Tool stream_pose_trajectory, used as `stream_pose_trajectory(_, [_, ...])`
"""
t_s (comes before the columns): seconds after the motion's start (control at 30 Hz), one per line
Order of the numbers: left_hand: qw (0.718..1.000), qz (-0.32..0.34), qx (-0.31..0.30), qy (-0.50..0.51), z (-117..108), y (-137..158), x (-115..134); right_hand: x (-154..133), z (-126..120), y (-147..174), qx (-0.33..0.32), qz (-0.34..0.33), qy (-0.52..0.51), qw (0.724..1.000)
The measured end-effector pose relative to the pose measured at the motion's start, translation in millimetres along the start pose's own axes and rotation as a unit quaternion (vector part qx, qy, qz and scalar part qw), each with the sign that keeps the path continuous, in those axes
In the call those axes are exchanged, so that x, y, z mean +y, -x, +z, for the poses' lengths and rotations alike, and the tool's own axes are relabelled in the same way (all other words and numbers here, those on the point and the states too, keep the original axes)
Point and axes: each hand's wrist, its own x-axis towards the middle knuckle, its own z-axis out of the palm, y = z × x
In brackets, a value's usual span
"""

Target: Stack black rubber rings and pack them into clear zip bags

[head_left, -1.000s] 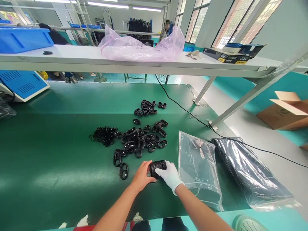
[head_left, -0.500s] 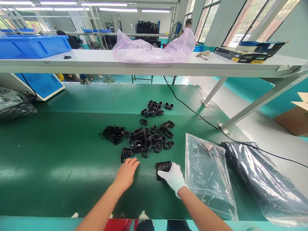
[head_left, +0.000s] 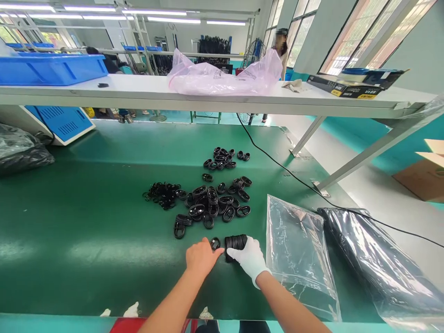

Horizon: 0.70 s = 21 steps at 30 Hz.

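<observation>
My right hand (head_left: 250, 257), in a white glove, grips a stacked row of black oval rings (head_left: 236, 242) lying along the green table. Just left of that row, my bare left hand (head_left: 204, 257) holds a single black oval ring (head_left: 215, 243) between thumb and fingers. Beyond both hands lies a loose heap of black oval rings (head_left: 212, 196), some stacked, others scattered. Left of the heap is a tangle of small thin black pieces (head_left: 163, 194). A smaller cluster of black rings (head_left: 220, 159) sits farther back.
A clear plastic bag (head_left: 298, 249) and a wrapped dark bundle (head_left: 374, 259) lie on the right. A black cable (head_left: 277, 159) crosses the table there. Overhead, a white shelf (head_left: 145, 99) carries a blue bin (head_left: 52, 69) and pink plastic (head_left: 225, 81). Someone (head_left: 282, 48) stands in the background.
My left hand has moved right from beside the heap to the held row, and a black oval ring now shows in its fingers. My right hand keeps its grip.
</observation>
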Motion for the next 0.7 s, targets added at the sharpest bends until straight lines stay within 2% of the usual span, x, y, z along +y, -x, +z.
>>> stream_pose_trajectory(0.1, [0.994,0.107,0.017,-0.016,-2.5,-0.5,-5.2,-1.4,-0.3,0.5,0.015,0.005,-0.001,1.0])
stream_pose_trajectory(0.17, [0.983,0.18,0.004,-0.038,-3.7,-3.0,-7.8,-1.5,0.0,0.2,0.02,0.004,-0.005,1.0])
stream_pose_trajectory(0.2, [0.98,0.195,-0.01,-0.044,-3.6,-4.4,-8.3,-1.3,0.4,-0.1,0.02,0.003,-0.007,1.0])
stream_pose_trajectory(0.3, [0.981,0.189,-0.032,0.001,-0.4,-7.3,-8.3,0.7,2.2,-1.8,0.026,0.001,-0.009,1.0])
stream_pose_trajectory(0.5, [0.967,0.136,-0.04,0.211,17.7,-6.7,-8.5,5.7,4.8,-3.8,0.035,-0.016,-0.021,0.999])
stream_pose_trajectory(0.7, [0.951,0.142,-0.037,0.274,32.8,-11.0,-9.0,5.6,3.1,-3.0,0.028,-0.015,-0.032,0.999])
